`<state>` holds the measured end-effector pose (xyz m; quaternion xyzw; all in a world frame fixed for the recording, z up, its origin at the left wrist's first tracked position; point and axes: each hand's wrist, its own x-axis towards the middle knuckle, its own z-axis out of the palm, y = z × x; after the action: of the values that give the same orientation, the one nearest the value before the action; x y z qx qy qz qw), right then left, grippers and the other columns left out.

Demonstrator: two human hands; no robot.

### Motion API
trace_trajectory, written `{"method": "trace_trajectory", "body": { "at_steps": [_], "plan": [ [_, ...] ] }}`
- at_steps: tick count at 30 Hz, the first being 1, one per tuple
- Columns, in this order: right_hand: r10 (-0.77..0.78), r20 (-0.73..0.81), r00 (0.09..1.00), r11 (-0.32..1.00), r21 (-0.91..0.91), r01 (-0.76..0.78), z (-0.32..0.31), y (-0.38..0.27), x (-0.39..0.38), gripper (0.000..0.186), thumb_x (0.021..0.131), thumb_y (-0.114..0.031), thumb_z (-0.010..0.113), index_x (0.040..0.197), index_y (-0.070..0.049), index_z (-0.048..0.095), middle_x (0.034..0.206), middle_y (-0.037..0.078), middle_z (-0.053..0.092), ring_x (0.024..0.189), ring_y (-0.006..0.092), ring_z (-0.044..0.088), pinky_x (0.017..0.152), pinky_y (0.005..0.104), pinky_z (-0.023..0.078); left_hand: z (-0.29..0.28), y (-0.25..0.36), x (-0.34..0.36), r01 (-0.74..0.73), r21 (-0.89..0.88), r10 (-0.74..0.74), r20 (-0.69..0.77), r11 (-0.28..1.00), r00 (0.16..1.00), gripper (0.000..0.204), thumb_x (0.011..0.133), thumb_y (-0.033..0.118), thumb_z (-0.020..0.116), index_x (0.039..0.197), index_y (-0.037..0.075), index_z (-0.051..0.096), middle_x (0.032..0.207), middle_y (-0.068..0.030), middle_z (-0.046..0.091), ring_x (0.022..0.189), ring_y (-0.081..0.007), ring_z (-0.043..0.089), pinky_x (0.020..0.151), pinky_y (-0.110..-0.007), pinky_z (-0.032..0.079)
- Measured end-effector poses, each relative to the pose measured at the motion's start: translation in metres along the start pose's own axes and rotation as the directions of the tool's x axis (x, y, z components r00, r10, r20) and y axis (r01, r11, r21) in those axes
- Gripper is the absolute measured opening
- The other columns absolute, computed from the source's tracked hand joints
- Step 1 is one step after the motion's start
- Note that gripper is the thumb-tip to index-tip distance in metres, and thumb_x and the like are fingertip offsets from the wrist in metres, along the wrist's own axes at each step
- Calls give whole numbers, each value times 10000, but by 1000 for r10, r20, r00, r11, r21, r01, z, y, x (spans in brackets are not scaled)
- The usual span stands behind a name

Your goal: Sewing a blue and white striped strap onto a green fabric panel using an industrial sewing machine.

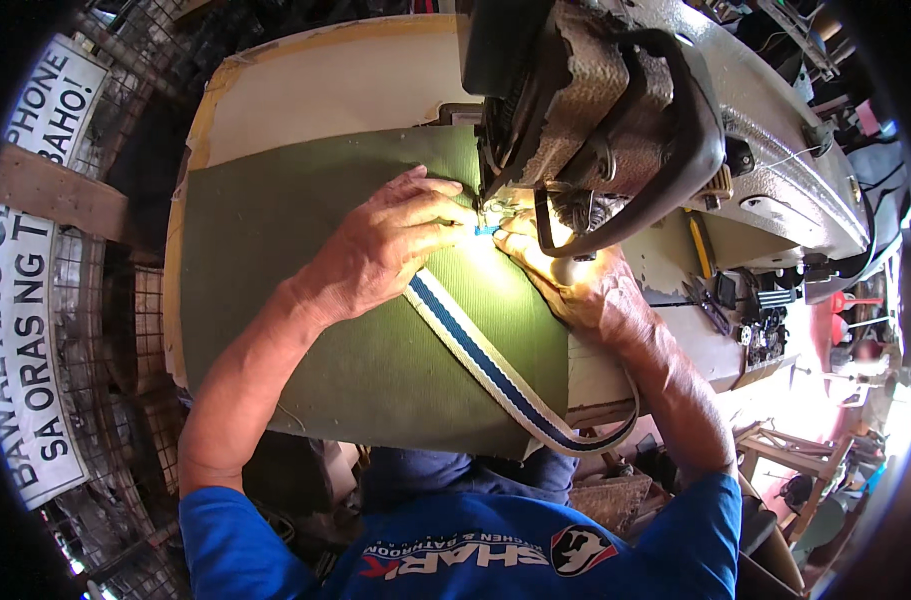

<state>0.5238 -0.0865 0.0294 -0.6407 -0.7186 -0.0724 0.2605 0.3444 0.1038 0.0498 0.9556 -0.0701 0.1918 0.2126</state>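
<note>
Under a sewing machine [615, 120] lies a dark green fabric panel [305, 240] with fine ribbing. A white webbing strap with a blue stripe [495, 375] comes out below my left hand [380, 245], crosses the panel and loops toward its right edge. My left hand's fingers are bent and together, gripping the strap near the lit needle area. A small blue piece [487, 230] shows at the presser foot between the hands. My right hand [580, 285] rests on the panel just right of the needle, fingers stretched toward it; the machine's black handle partly hides them.
The pale worktable [325, 90] extends behind the panel. To the right lie a yellow-handled tool [700, 245], pliers [710, 305] and several small dark parts [765, 340]. A wire mesh [150, 330] with white signs [35, 350] stands at the left. The black handle [690, 150] arches over my right hand.
</note>
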Motion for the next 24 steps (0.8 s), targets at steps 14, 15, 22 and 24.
{"method": "trace_trajectory", "body": {
  "at_steps": [14, 15, 22, 24],
  "plan": [
    [-12, -91, 996, 997, 73, 18, -1, -2, 4, 103, 789, -102, 663, 887, -77, 643, 752, 117, 591, 711, 331, 604, 612, 436, 484, 4, -6, 8, -30, 15, 31, -55, 999, 998, 186, 794, 35, 657, 971, 42, 713, 1007, -63, 656, 1058, -258, 599, 1038, -387, 455],
    [-7, -81, 997, 998, 68, 12, -2, -3, 4, 101, 795, -107, 666, 890, -76, 648, 751, 121, 595, 717, 331, 606, 615, 441, 485, 3, -5, 8, -48, 29, 49, -42, 998, 998, 202, 784, 32, 652, 977, 40, 711, 1011, -65, 654, 1063, -254, 599, 1041, -389, 453],
    [-22, -27, 999, 999, 23, 22, -4, -4, 4, 148, 807, -120, 666, 949, -78, 674, 765, 140, 615, 729, 334, 612, 644, 457, 485, 0, 4, 3, -141, 126, 145, -20, 982, 989, 281, 760, 15, 622, 1034, 11, 684, 1095, -86, 657, 1111, -263, 601, 1019, -392, 481],
    [-30, -41, 999, 999, 16, 31, -5, -5, 4, 163, 817, -127, 657, 967, -68, 674, 756, 144, 614, 716, 338, 611, 647, 456, 481, 0, 1, 1, -160, 123, 161, 1, 979, 987, 278, 769, 17, 624, 1041, 0, 680, 1126, -97, 657, 1119, -273, 601, 1018, -394, 486]
  ]
}}
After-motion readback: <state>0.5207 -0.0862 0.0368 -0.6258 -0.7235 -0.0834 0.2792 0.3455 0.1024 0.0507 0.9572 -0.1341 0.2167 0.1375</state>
